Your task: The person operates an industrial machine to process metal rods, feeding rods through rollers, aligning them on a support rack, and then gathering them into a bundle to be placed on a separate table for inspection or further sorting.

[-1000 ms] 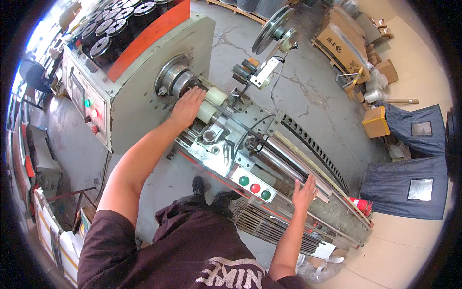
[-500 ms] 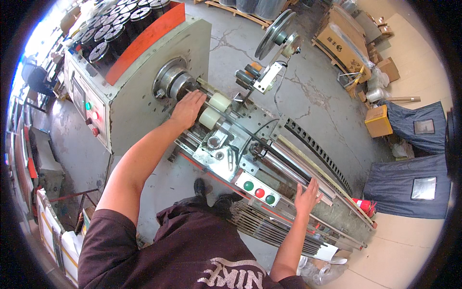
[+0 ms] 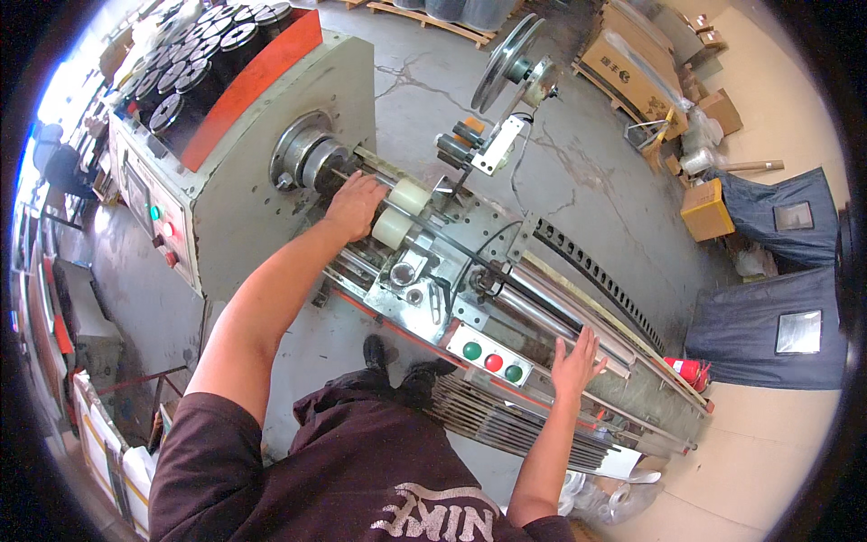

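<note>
A long machine stretches in front of me, with a round metal chuck (image 3: 305, 155) at its left end. My left hand (image 3: 355, 208) is closed over a slim dark rod (image 3: 458, 248) just beside the chuck; the palm side of the grip is hidden. Two pale plastic rollers (image 3: 393, 228) flank the rod right of that hand. Farther right, my right hand (image 3: 575, 363) is open, fingers spread, over the rod's far end near shiny steel bars (image 3: 542, 312). I cannot tell whether it touches them. A white button panel (image 3: 490, 355) sits on the machine's near side.
Black spools (image 3: 208, 59) crowd the machine housing's top, behind an orange strip (image 3: 257, 90). A reel on an arm (image 3: 508, 68) stands beyond the bed. Several dark rods (image 3: 515, 425) lie along the near side. A red cylinder (image 3: 688, 371) stands by the right end. Cartons (image 3: 632, 68) are stacked at back right.
The view has shifted slightly, so the machine housing sits farther left. Both hands keep about the same places and poses on the machine.
</note>
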A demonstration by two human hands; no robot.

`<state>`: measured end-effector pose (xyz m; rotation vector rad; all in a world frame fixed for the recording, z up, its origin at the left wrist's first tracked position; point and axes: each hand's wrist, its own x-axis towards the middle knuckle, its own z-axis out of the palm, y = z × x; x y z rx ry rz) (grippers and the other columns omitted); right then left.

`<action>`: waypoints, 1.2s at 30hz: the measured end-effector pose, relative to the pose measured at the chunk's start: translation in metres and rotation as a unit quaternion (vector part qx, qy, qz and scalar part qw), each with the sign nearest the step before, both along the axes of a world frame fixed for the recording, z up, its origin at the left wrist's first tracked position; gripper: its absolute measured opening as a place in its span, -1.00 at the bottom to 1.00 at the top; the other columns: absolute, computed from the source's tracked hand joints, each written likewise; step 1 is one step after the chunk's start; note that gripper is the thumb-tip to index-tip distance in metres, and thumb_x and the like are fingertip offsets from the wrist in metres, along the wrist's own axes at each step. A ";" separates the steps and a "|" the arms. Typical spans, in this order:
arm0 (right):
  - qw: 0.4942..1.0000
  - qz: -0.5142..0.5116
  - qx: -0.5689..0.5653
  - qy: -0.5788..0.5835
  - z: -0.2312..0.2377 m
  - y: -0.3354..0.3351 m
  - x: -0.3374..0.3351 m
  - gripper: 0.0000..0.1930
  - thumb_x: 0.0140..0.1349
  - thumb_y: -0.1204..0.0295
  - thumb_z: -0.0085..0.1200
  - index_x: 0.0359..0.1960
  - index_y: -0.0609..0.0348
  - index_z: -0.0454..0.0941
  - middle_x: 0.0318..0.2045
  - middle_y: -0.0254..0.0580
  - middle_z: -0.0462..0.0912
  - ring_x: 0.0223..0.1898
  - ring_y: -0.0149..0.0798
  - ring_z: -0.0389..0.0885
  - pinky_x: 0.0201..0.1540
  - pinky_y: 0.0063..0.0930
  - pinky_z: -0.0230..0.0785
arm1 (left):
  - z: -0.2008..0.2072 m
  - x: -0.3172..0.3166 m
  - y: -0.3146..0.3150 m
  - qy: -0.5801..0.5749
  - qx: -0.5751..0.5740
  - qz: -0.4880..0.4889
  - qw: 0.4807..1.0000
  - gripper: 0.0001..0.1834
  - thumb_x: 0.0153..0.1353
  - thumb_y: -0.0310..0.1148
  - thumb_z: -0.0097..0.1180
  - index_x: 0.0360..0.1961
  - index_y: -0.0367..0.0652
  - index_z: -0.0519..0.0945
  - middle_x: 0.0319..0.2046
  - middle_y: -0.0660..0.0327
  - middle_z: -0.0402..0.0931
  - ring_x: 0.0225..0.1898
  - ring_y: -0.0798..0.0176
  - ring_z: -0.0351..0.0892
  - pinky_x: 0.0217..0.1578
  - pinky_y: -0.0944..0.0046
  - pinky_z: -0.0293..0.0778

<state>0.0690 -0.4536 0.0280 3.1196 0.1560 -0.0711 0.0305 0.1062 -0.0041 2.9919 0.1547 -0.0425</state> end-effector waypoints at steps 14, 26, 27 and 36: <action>0.386 -0.144 0.892 0.184 0.053 0.068 -0.004 -0.30 0.62 0.02 -0.21 0.53 0.37 0.15 0.54 0.12 0.22 0.59 -0.01 0.13 0.63 -0.12 -0.03 | 0.007 0.003 0.030 0.008 -0.021 -0.025 0.999 -0.20 -0.09 -0.47 0.47 0.29 -0.13 0.50 0.18 0.04 0.54 0.34 -0.02 0.43 0.51 0.00 0.15; 0.235 -0.127 0.939 0.214 0.062 0.114 0.000 -0.30 0.60 -0.01 -0.17 0.46 0.41 0.24 0.45 0.18 0.35 0.52 0.07 0.28 0.57 0.00 0.13 | -0.017 0.039 0.054 0.007 -0.025 -0.055 0.998 -0.40 -0.10 -0.45 0.44 0.07 -0.11 0.61 0.03 0.05 0.63 0.21 -0.10 0.53 0.32 -0.03 0.38; 0.231 -0.122 0.940 0.219 0.061 0.117 0.001 -0.30 0.60 -0.01 -0.17 0.46 0.41 0.24 0.45 0.18 0.36 0.52 0.07 0.28 0.57 0.00 0.13 | -0.017 0.043 0.052 0.006 -0.029 -0.060 0.998 -0.45 -0.10 -0.46 0.43 0.01 -0.11 0.63 -0.01 0.05 0.65 0.18 -0.11 0.55 0.28 -0.04 0.42; 0.255 -0.125 0.931 0.228 0.049 0.152 -0.001 -0.29 0.61 -0.03 -0.21 0.47 0.40 0.24 0.44 0.16 0.38 0.50 0.05 0.31 0.55 0.00 0.17 | -0.020 0.061 0.039 -0.012 -0.034 -0.096 0.995 -0.53 -0.08 -0.45 0.41 -0.06 -0.10 0.64 -0.02 0.06 0.66 0.12 -0.08 0.59 0.22 -0.05 0.45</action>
